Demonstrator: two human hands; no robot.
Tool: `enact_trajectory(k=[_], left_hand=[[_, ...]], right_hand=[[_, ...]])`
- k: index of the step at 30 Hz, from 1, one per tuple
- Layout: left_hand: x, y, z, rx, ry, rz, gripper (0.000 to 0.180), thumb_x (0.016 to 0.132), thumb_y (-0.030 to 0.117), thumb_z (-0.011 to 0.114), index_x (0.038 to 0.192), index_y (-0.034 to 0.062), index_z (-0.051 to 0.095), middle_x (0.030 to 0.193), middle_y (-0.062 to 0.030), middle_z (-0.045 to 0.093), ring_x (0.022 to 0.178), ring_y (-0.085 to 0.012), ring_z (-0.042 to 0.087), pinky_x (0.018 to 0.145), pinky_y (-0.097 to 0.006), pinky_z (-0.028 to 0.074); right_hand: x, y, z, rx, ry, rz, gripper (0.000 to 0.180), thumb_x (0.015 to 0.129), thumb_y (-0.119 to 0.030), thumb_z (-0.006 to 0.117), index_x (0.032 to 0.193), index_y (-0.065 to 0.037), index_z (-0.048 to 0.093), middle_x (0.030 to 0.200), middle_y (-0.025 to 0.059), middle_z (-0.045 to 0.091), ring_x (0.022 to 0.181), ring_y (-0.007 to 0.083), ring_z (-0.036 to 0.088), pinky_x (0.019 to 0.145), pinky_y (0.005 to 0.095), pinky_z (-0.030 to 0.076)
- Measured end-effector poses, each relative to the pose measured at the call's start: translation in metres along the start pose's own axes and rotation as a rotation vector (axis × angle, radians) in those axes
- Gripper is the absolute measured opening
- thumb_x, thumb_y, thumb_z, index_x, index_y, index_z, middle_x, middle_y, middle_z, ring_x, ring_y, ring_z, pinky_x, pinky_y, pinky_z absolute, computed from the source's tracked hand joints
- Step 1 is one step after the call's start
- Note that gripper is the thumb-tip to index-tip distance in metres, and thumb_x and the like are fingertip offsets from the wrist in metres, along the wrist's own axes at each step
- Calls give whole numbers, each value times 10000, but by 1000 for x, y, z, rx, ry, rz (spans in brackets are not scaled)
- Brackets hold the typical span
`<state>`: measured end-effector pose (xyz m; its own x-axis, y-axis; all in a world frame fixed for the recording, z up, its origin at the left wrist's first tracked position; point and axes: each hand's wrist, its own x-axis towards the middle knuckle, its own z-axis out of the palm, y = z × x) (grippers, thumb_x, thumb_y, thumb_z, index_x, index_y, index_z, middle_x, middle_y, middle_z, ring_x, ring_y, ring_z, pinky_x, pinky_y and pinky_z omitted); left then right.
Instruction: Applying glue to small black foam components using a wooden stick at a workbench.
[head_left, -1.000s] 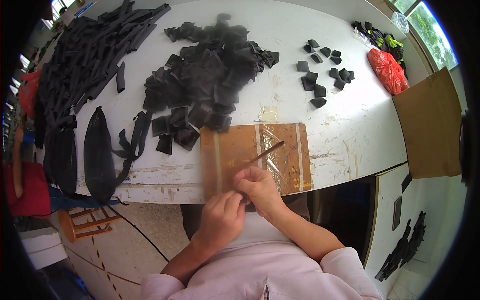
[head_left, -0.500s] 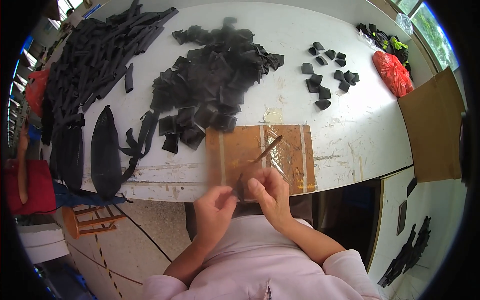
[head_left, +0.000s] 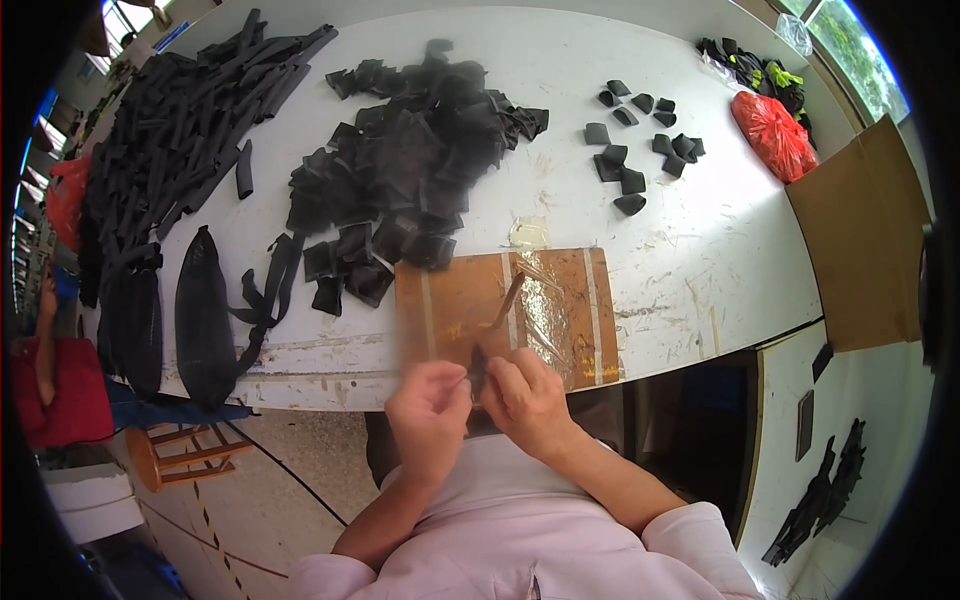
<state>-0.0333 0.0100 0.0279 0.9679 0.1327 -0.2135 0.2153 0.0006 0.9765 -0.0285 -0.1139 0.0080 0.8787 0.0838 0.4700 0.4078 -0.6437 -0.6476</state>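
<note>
Both hands meet above the near edge of a brown board [head_left: 460, 295]. A small dark fabric piece [head_left: 478, 357] shows between them, mostly hidden by the fingers. My left hand [head_left: 430, 412] is closed, its thumb and forefinger pinching the piece's left side. Closed too, my right hand [head_left: 527, 398] grips the piece from the right. From beside its fingers a thin brown stick [head_left: 511, 298] slants up over the board; its lower end is blurred. Pale tape strips and a shiny wet-looking patch [head_left: 545, 310] mark the board.
Beyond the board lies a heap of black fabric pieces [head_left: 400, 150], with long black strips [head_left: 170, 130] to its left. Several small black loops [head_left: 632, 181] sit at right. A red plastic bag [head_left: 772, 135] and a cardboard sheet [head_left: 860, 240] line the right edge. A wooden stool [head_left: 180, 455] stands lower left.
The brown stick has swung more upright and left. My right hand has turned and shifted slightly left, with its fingers now curled closer over the fabric piece. The whole view has shifted a little.
</note>
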Motion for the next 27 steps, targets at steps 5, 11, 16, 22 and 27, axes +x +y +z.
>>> enact_trajectory(k=[5,11,16,22,27], left_hand=[[15,13,-12,-792,-367,-388,201,725,-75,531,911,0,524,746,-85,574,382,-34,326,362,-180,277],[3,20,6,-108,-191,103,94,765,-90,513,838,-31,515,747,-23,553,579,-33,509,496,-166,391],[9,29,7,-156,-190,66,77,782,-88,495,824,-23,495,754,-81,575,422,-27,443,364,-160,330],[22,98,15,-1541,-1074,-386,81,833,-71,397,901,-37,427,928,-213,552,297,-20,315,287,-164,230],[54,77,8,-1241,-623,-466,215,853,24,477,1064,-13,488,893,-136,591,347,-19,331,322,-153,227]], right_hand=[[9,-4,-16,700,-112,529,111,725,-52,634,798,-1,568,693,40,517,497,113,419,476,249,367],[8,3,-29,1727,-275,1060,86,777,-108,615,771,-45,558,651,-25,473,529,61,373,479,193,284],[19,1,-49,1436,-420,962,200,850,-209,573,733,-61,504,637,-46,391,563,54,321,489,194,271],[91,-42,-97,1085,-335,364,251,881,-265,531,741,-57,514,617,-54,400,544,38,315,469,193,259],[117,-4,-76,1195,-477,644,269,878,-296,534,743,-63,544,610,-59,423,534,17,323,458,162,263]])
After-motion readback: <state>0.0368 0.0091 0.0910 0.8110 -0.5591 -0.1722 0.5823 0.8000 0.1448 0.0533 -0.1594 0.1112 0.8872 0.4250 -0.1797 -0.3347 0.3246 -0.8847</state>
